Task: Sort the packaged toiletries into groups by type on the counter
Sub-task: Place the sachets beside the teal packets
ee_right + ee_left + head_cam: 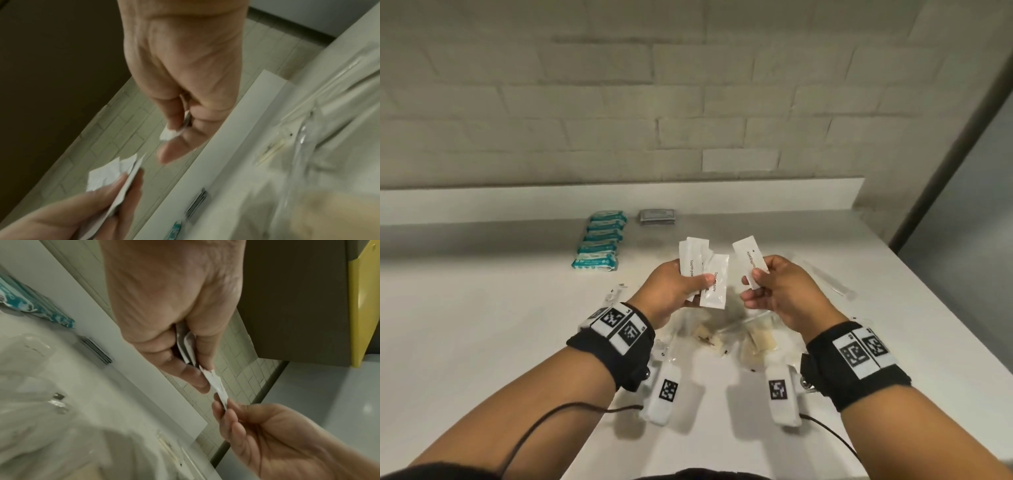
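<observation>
Above the white counter (482, 342), my left hand (690, 281) grips a fan of several white toothpaste sachets (700, 263), thumb pressed across their fronts. My right hand (756, 279) pinches a single toothpaste sachet (749, 258) by its lower end, just right of the fan and apart from it. In the left wrist view the fan (186, 347) shows edge-on between thumb and fingers. The right wrist view shows the single sachet (171, 134) in my curled fingers. A row of teal wipe packs (601, 245) lies at the back, with a stack of grey packets (656, 217) to its right.
Crumpled clear bags (726, 337) with pale contents lie under my hands. Long clear-wrapped items (828, 281) rest to the right, near the counter's right edge. Small sachets (616, 294) lie beside my left wrist. A raised ledge (482, 202) and tiled wall close off the back.
</observation>
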`<state>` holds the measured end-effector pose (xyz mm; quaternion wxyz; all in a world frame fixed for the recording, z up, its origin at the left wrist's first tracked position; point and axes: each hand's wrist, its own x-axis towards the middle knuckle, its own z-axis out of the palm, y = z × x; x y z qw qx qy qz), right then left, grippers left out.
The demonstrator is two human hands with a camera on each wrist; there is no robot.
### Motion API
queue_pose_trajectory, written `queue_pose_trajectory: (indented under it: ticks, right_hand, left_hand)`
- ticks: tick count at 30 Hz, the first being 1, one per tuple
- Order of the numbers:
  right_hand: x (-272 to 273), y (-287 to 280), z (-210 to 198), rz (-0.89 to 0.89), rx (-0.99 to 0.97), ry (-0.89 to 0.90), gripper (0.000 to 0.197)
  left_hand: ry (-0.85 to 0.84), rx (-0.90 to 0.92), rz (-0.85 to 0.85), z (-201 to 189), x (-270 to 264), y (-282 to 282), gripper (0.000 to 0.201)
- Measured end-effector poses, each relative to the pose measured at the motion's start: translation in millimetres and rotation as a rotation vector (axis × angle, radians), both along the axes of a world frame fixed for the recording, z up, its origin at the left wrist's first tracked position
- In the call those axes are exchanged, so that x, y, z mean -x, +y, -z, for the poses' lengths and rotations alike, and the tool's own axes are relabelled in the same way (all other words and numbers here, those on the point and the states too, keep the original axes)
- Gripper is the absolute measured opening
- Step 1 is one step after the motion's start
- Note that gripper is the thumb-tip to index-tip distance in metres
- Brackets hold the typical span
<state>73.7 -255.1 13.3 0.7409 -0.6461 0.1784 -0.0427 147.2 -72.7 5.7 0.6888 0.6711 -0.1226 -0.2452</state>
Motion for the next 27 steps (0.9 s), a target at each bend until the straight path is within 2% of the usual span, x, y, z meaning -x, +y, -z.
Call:
queue_pose_trajectory:
  ticks: [5, 10, 13, 16, 19, 22, 25, 27]
  right_hand:
    - [4.5, -7.5, -8.7, -0.067, 0.175, 0.031, 0.017]
    - [-2.2, -19.3, -20.3, -0.067, 0.160, 0.029, 0.004]
    - [-5.9, -33.0, -29.5, -0.114, 0.168, 0.044, 0.006]
    - [-9.8, -36.8, -38.4, -0.243, 0.308, 0.095, 0.005]
    - [-19.0, -28.5, -38.5, -0.183, 0.420, 0.089, 0.010]
    - [-21.2, -22.7, -31.6, -0.055, 0.417, 0.060, 0.022]
    - [-12.6, -23.5, -21.1, -0.153, 0.323, 0.052, 0.017]
    - [-9.2, -28.2, -15.9, -0.154, 0.307, 0.058, 0.014]
  left_hand:
    - [0.015, 0.010, -0.041, 7.0, -4.6, 11.1, 0.011]
    - [-0.023, -0.056, -0.073, 5.6, -6.1, 1.4, 0.009]
    - [-0.017, -0.074, -0.097, 4.6, -5.4, -6.7, 0.014]
    - [0.051, 0.015, -0.027, -2.6, 2.5, -19.6, 0.019]
    - [0.074, 0.087, 0.049, -8.2, 13.4, -36.3, 0.021]
    - [0.058, 0.110, 0.057, -9.8, 21.9, -48.6, 0.027]
    - [0.035, 0.100, 0.057, -10.3, 25.2, -53.3, 0.030]
    - [0.061, 0.096, 0.071, -9.8, 27.1, -54.6, 0.026]
